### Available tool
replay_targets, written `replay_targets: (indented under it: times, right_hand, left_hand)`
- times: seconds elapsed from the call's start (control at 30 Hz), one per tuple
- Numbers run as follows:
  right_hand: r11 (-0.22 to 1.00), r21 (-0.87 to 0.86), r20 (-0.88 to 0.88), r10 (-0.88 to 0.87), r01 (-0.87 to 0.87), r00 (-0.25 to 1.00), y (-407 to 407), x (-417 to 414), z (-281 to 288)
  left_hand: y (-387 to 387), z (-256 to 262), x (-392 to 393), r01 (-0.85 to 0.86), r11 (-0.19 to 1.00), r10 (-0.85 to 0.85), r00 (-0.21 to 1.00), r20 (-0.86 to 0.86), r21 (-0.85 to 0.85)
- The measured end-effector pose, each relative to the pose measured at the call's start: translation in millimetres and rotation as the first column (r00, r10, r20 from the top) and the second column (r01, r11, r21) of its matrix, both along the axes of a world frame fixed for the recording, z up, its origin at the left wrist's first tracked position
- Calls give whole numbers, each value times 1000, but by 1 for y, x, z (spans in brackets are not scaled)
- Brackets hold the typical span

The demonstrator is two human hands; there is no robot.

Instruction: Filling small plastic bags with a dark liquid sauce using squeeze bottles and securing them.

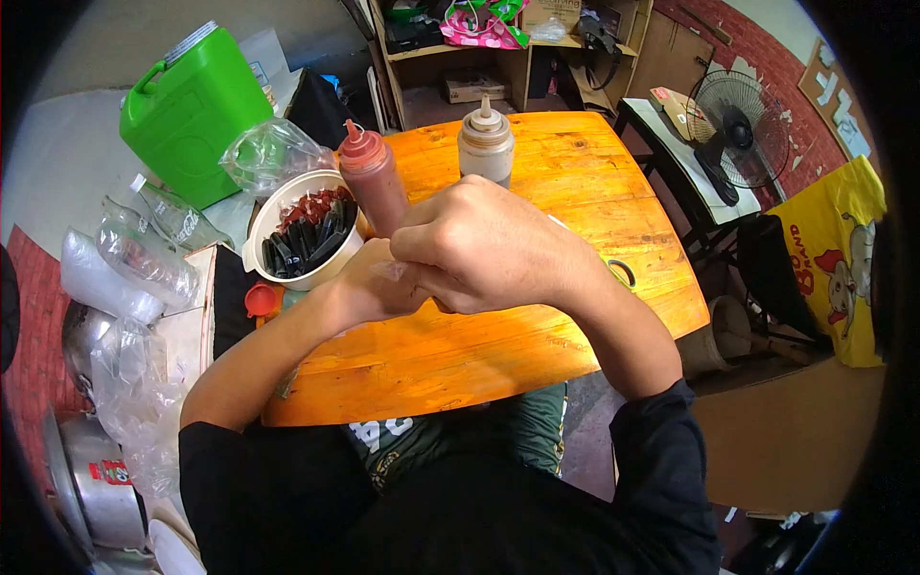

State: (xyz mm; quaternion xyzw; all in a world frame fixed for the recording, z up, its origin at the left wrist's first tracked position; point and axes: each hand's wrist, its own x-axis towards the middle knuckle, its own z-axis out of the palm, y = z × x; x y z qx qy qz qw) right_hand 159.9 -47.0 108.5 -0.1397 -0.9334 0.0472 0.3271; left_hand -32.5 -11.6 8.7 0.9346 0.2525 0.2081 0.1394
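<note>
Over the middle of the wooden table [445, 359], my left hand [374, 284] and my right hand [489, 248] meet with curled fingers. A scrap of clear plastic film [392, 270] shows between them; the rest of it is hidden by my hands. Just beyond stands a squeeze bottle of reddish sauce [375, 180] with a red nozzle cap. Behind my right hand is a squeeze bottle with a pale nozzle cap [486, 144], its lower part hidden. To the left, a cream plastic tub [249, 251] holds several dark sauce packets [309, 241] and red packets [316, 206].
A red funnel [260, 299] lies by the tub. A scissors handle [621, 273] shows beside my right forearm. Left are a clear plastic bag [277, 154], a green jerrycan [205, 108], glass bottles [183, 215] and a metal pot [100, 474]. An electric fan [737, 129] stands at right.
</note>
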Motion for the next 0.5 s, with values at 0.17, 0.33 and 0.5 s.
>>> replay_targets:
  times: [0.17,0.33,0.5]
  right_hand:
    - [1000,-6,-18,19,-19,1000,0,0,-1]
    - [997,-72,-45,28,-31,999,4,0,-5]
    - [994,-110,-84,13,-23,996,8,-4,-9]
  left_hand:
    - [-10,8,2,-28,997,28,1000,1,-68]
    - [-18,23,7,61,993,-71,992,-101,-98]
    - [-20,21,-3,70,997,-66,979,-194,19]
